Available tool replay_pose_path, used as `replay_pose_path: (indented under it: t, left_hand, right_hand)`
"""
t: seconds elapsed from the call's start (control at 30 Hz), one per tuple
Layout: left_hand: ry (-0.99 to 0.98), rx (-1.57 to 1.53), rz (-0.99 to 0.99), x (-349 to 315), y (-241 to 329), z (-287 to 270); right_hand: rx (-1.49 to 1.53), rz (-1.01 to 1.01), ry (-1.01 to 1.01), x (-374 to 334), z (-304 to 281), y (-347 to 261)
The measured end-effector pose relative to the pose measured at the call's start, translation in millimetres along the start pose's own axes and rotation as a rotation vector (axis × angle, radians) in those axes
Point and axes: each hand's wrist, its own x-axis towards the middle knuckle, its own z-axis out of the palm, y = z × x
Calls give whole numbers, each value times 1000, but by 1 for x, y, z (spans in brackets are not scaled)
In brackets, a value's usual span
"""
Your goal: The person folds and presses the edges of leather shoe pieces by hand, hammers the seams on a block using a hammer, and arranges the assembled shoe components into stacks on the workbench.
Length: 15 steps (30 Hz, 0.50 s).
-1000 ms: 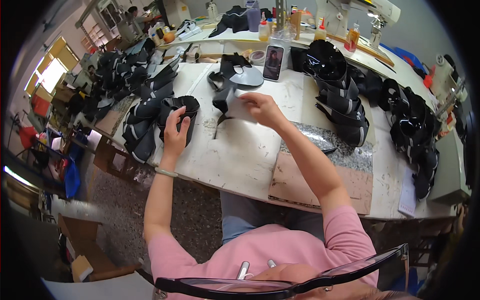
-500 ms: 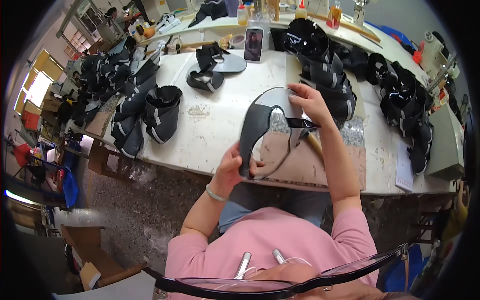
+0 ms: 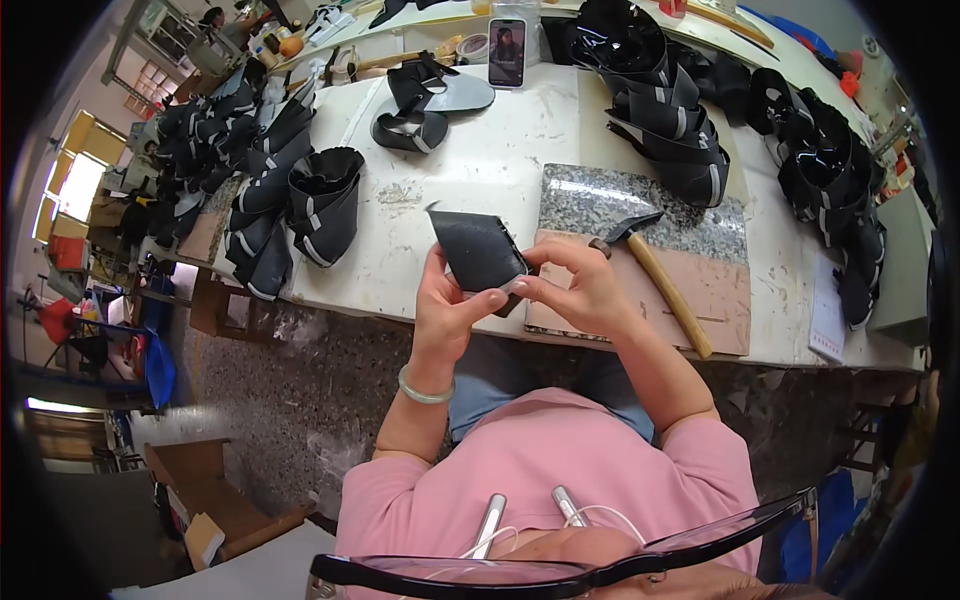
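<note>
Material (image 3: 472,248), black and bent, is above the near side of the white table (image 3: 390,262); your left hand (image 3: 447,308) and your right hand (image 3: 582,292) both grasp its lower end. Hammer (image 3: 668,292) lies near, to the right.

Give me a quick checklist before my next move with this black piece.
1. Black piece held: ok, left hand and right hand are both on it.
2. Underside of the piece in order: cannot tell, it's hidden.
3. Hammer laid down: ok, its handle rests on the pinkish board.
4. A hand free: not ok, both are occupied.
5. Phone upright: ok.
</note>
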Motion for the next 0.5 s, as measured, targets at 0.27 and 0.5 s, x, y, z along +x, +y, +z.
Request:
replay_pose_path:
  t: [0.27, 0.5]
  left_hand:
    - [66, 200, 37, -6, -5, -3]
    - [129, 448, 223, -2, -9, 0]
  right_hand:
    - [718, 448, -142, -8, -3, 2]
    - [874, 685, -96, -10, 4, 19]
